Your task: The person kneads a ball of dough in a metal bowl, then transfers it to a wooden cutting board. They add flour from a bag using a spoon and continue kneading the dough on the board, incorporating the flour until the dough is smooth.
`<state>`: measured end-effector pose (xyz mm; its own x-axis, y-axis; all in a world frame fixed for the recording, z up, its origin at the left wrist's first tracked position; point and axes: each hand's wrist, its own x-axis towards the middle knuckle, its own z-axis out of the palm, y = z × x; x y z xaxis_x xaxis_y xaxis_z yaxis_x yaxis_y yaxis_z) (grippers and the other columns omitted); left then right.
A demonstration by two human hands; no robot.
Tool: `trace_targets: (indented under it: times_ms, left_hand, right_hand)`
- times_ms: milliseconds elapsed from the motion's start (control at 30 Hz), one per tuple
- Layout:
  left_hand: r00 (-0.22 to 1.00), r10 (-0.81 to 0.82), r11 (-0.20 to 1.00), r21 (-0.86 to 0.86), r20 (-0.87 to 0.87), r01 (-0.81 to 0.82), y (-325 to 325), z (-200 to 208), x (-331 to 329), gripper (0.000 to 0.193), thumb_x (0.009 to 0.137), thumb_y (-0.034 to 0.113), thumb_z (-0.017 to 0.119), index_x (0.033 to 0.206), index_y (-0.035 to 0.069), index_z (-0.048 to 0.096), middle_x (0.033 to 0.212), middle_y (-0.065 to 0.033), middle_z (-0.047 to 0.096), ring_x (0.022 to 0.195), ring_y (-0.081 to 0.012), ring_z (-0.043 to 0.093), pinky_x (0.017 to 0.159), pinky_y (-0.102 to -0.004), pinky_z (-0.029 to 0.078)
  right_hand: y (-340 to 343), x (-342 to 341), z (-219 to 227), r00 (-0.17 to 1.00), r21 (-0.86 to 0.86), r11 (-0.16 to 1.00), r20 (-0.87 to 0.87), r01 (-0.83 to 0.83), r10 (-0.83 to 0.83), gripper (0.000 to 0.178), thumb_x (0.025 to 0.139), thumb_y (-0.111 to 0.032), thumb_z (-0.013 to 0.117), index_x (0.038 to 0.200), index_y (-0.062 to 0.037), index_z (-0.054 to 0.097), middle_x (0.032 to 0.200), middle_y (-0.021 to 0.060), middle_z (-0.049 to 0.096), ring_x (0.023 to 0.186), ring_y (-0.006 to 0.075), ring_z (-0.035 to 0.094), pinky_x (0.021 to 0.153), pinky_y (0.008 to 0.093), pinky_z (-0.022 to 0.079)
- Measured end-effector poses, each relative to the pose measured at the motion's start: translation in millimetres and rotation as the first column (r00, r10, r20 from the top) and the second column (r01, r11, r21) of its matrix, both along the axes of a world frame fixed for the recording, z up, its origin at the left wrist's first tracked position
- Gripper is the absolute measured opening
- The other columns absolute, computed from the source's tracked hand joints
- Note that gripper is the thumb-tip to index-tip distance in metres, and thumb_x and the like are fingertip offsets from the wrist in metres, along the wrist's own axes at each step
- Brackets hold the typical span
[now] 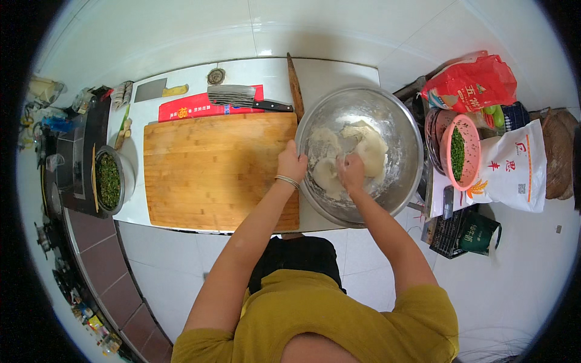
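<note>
"Kneading appears to be the step in hand, by our judgement. Where do we place the dough [371,151]?"

"We find it in the steel bowl [410,160], against the fingers of the right hand [351,172]. Its thickest part lies beyond and to the right of them, with a flatter portion to their left. We cannot tell whether the portions are joined."

"Condition?"

"Pale and uneven: smooth on the right-hand lump, ragged at its far edge. We note floury residue [390,169] on the wall to the right of those fingers."

"State of the fingers?"

"Right: curled and pressed to the dough. Their tips are hidden, so we cannot tell whether they pinch any. Those of the left hand [290,162] are closed on the bowl's left rim."

"What does the next move call for?"

"In our judgement, folding the ragged edge inward and taking up the residue, with the left fingers steadying the bowl."

"Surroundings?"

"We record a wooden board [212,172] left of the left fingers, a cleaver [232,97] beyond it, and a tapering wooden stick [295,88] beyond those fingers. Well to the right of the right fingers sits a pink basket [475,151] of chopped greens [457,154]."
</note>
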<state>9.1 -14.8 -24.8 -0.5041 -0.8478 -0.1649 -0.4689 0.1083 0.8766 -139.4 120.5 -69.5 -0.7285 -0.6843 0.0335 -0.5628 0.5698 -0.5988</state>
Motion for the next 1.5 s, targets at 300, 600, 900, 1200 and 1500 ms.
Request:
trace_targets:
  times_ms: [300, 600, 900, 1200, 1500]
  left_hand:
    - [0.999, -0.033, 0.999, -0.002, 0.027, 0.033, 1, 0, 3, 0.017, 0.075, 0.008, 0.053, 0.084, -0.002, 0.042, 0.071, -0.0277, 0.055, 0.068, -0.0446, 0.055, 0.060, -0.0470, 0.045]
    - [0.997, -0.079, 0.996, 0.043, -0.023, 0.080, 1, -5, 6, 0.020, 0.076, 0.010, 0.052, 0.091, -0.001, 0.046, 0.077, -0.0271, 0.056, 0.073, -0.0434, 0.056, 0.062, -0.0466, 0.044]
    - [0.999, -0.051, 0.995, -0.089, -0.002, 0.051, -1, -4, 1, 0.021, 0.075, 0.012, 0.054, 0.089, -0.002, 0.046, 0.074, -0.0264, 0.057, 0.072, -0.0436, 0.056, 0.062, -0.0456, 0.045]
    - [1.000, -0.007, 1.000, 0.017, -0.014, 0.007, 2, 6, 3, 0.019, 0.075, 0.010, 0.053, 0.084, -0.003, 0.042, 0.072, -0.0286, 0.055, 0.069, -0.0456, 0.055, 0.060, -0.0479, 0.044]
    - [0.999, -0.036, 0.998, 0.055, -0.005, 0.036, 8, -9, 11, 0.018, 0.077, 0.012, 0.052, 0.088, -0.001, 0.045, 0.072, -0.0248, 0.056, 0.070, -0.0428, 0.056, 0.059, -0.0441, 0.045]
  right_hand:
    - [-8, 50, 12, 0.879, 0.175, 0.928, -0.302, -0.330, 0.370, 0.025, 0.063, -0.018, 0.064, 0.085, -0.0088, 0.056, 0.087, 0.0125, 0.048, 0.077, 0.0317, 0.050, 0.066, 0.0433, 0.041]
    - [-80, 18, -8, 0.930, 0.384, 0.915, -0.275, -0.126, 0.244, 0.025, 0.076, -0.030, 0.055, 0.084, -0.0080, 0.063, 0.085, 0.0125, 0.057, 0.077, 0.0290, 0.057, 0.067, 0.0417, 0.044]
    - [-89, 4, 3, 0.983, 0.343, 0.930, 0.074, 0.132, -0.167, 0.042, 0.084, -0.038, 0.048, 0.076, -0.0007, 0.066, 0.091, 0.0172, 0.062, 0.081, 0.0306, 0.060, 0.073, 0.0409, 0.046]
    - [-36, 49, 12, 0.912, 0.239, 0.962, -0.349, -0.134, 0.214, 0.020, 0.076, -0.024, 0.059, 0.086, -0.0065, 0.059, 0.082, 0.0126, 0.056, 0.081, 0.0338, 0.053, 0.071, 0.0452, 0.040]
    - [-56, 43, -10, 0.867, 0.267, 0.941, -0.397, -0.207, 0.303, 0.015, 0.074, -0.023, 0.057, 0.076, -0.0088, 0.060, 0.076, 0.0097, 0.054, 0.073, 0.0287, 0.053, 0.066, 0.0404, 0.040]
